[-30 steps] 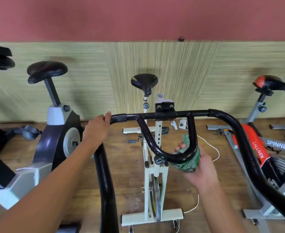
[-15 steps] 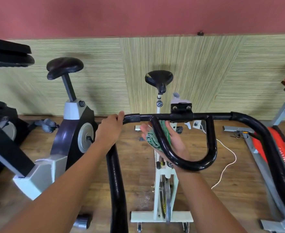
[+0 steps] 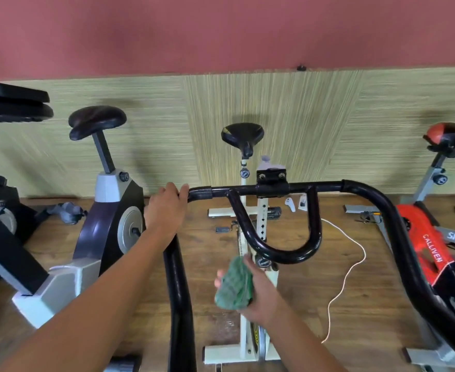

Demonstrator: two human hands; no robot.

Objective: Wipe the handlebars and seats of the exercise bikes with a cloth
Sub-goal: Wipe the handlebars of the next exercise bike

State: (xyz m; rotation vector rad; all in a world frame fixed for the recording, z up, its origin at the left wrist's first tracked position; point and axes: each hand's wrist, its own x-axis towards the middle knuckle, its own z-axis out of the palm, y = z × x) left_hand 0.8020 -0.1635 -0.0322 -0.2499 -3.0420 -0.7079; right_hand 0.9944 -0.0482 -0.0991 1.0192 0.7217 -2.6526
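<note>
A black handlebar (image 3: 274, 187) of the white bike spans the middle, with an inner U-shaped loop (image 3: 288, 255) and long side bars running toward me. My left hand (image 3: 166, 208) grips the bar's left bend. My right hand (image 3: 258, 294) holds a folded green cloth (image 3: 234, 287) below and left of the loop, clear of the bar. The white bike's black seat (image 3: 243, 135) stands beyond the bar, near the wall.
A grey-and-black bike (image 3: 108, 218) with a black seat (image 3: 96, 124) stands at left, another machine (image 3: 3, 162) at far left. A red bike (image 3: 424, 237) with a red-black seat (image 3: 448, 135) is at right. A white cord (image 3: 349, 267) lies on the wooden floor.
My right hand with the cloth has come off the inner loop, first from its right side to its left arm, then down toward me. My left hand has kept its grip.
</note>
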